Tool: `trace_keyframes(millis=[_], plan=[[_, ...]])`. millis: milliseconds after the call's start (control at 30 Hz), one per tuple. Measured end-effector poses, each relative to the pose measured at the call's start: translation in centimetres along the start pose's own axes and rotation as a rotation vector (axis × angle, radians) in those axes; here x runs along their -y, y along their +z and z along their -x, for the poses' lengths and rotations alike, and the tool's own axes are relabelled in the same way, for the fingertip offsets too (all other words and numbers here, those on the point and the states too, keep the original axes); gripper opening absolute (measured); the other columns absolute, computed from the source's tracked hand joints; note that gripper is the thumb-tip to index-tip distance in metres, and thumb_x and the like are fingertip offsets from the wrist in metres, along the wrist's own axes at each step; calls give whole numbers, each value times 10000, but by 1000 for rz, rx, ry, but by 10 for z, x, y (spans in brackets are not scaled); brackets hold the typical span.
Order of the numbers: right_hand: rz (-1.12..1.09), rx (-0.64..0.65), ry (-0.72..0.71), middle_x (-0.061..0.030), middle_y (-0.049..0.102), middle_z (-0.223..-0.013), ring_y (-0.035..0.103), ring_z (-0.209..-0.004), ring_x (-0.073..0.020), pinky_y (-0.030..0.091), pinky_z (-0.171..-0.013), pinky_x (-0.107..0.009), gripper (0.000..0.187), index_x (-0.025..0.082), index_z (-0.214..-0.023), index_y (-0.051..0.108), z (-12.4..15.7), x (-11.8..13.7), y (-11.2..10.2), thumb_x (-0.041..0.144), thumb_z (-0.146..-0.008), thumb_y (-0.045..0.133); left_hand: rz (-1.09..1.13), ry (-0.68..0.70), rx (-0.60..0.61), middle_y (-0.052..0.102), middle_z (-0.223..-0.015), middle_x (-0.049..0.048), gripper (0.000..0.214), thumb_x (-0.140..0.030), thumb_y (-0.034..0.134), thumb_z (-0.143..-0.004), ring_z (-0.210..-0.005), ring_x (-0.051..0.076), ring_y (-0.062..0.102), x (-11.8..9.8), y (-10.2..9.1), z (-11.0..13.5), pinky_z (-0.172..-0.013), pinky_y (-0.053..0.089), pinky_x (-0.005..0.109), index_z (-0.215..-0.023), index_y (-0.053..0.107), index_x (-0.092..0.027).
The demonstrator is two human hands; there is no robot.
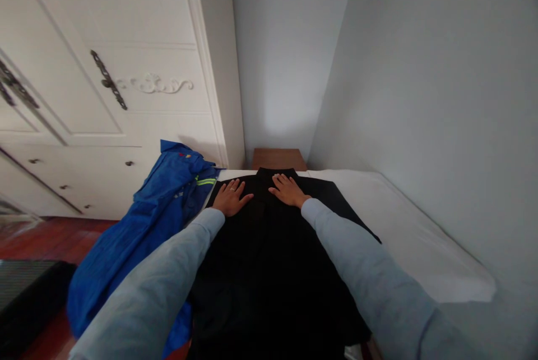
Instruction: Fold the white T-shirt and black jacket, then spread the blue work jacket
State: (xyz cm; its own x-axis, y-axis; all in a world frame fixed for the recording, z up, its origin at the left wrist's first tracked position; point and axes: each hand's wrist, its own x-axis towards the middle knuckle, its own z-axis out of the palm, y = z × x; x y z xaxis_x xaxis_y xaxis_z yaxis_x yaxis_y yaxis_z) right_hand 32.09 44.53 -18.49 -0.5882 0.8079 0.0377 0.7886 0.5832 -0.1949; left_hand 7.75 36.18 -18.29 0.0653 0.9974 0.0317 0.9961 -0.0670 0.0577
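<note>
A black garment with a collar [269,270], which looks like a shirt, lies spread out on a white-covered surface [361,186]. Its collar points away from me, toward the wall. My left hand [231,197] rests flat on its upper left part, fingers spread, with a ring on one finger. On the upper right part, close to the collar, my right hand [289,190] lies palm down with its fingers stretched out. Neither hand grips the cloth. The lower edge of the garment runs toward the bottom of the view, partly between my sleeves.
Blue clothing [138,236] with a yellow-green stripe hangs over the left side. Beyond it stands a white wardrobe [159,23] with dark handles. A brown wooden piece [279,159] sits at the far end. A grey wall [441,96] bounds the right. A dark object [37,298] lies lower left.
</note>
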Motion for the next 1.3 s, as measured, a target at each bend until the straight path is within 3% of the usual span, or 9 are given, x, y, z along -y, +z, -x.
trace_keyframes(millis=[233, 433, 567, 667, 733, 900, 967, 1133, 1300], plan=[[13, -39, -75, -123, 259, -1638, 201, -1526, -288, 169, -1229, -511, 685, 142, -1575, 310, -19, -10, 9, 556, -1033, 255, 2, -18, 16, 248, -1644, 139, 806, -671, 206, -963, -1535, 292, 203, 9, -3, -9, -1249, 180, 512, -1564, 295, -142], [-103, -122, -77, -148, 271, -1631, 211, -1525, -266, 204, -1232, -464, 712, 123, -1578, 295, -24, -19, 12, 569, -1023, 290, 19, -43, 8, 257, -1642, 138, 791, -664, 223, -965, -1535, 291, 202, 9, -4, -14, -1250, 182, 508, -1558, 315, -149], [-30, -204, 14, -173, 336, -1598, 275, -1503, -242, 234, -1226, -405, 637, 83, -1553, 325, -17, -47, -1, 464, -1043, 298, 29, -43, 6, 249, -1646, 135, 792, -660, 217, -965, -1537, 288, 198, 9, -3, -13, -1254, 172, 503, -1559, 312, -144], [35, -145, 65, -225, 504, -1466, 420, -1417, -296, 304, -1175, -446, 534, 57, -1411, 518, -1, -77, -17, 401, -1045, 339, 23, -42, 4, 257, -1643, 134, 792, -658, 209, -966, -1536, 285, 202, 10, -3, -13, -1254, 170, 504, -1561, 308, -143], [49, -87, 58, -212, 607, -1350, 530, -1317, -287, 365, -1127, -412, 466, 79, -1280, 628, 13, -96, -28, 393, -1040, 381, 23, -44, 1, 259, -1642, 134, 795, -662, 209, -965, -1535, 286, 206, 10, -3, -13, -1253, 174, 503, -1561, 307, -146], [89, -41, 115, -166, 662, -1291, 612, -1201, -240, 430, -1045, -325, 458, 115, -1213, 682, 35, -124, -45, 338, -1052, 315, 33, -44, -7, 256, -1644, 132, 787, -659, 218, -965, -1533, 292, 210, 10, -3, -13, -1250, 182, 507, -1558, 318, -151], [113, -43, 153, -153, 693, -1233, 635, -1144, -239, 451, -1007, -330, 433, 133, -1167, 711, 37, -129, -48, 281, -1037, 325, 35, -40, -13, 263, -1641, 134, 787, -658, 217, -966, -1533, 294, 212, 10, -3, -13, -1249, 181, 511, -1557, 321, -149], [161, -34, 154, -108, 724, -1159, 640, -1099, -232, 452, -976, -313, 265, 175, -1086, 751, 35, -128, -53, 265, -943, 545, 35, -28, -31, 283, -1632, 147, 785, -655, 229, -966, -1529, 298, 223, 12, -1, -13, -1244, 196, 518, -1549, 336, -141], [212, -44, 174, -128, 733, -1102, 640, -1088, -244, 437, -964, -308, 238, 169, -996, 769, 36, -120, -59, 243, -942, 549, 37, -31, -25, 269, -1639, 141, 795, -669, 209, -962, -1531, 295, 219, 13, 1, -14, -1243, 196, 519, -1551, 333, -150]])
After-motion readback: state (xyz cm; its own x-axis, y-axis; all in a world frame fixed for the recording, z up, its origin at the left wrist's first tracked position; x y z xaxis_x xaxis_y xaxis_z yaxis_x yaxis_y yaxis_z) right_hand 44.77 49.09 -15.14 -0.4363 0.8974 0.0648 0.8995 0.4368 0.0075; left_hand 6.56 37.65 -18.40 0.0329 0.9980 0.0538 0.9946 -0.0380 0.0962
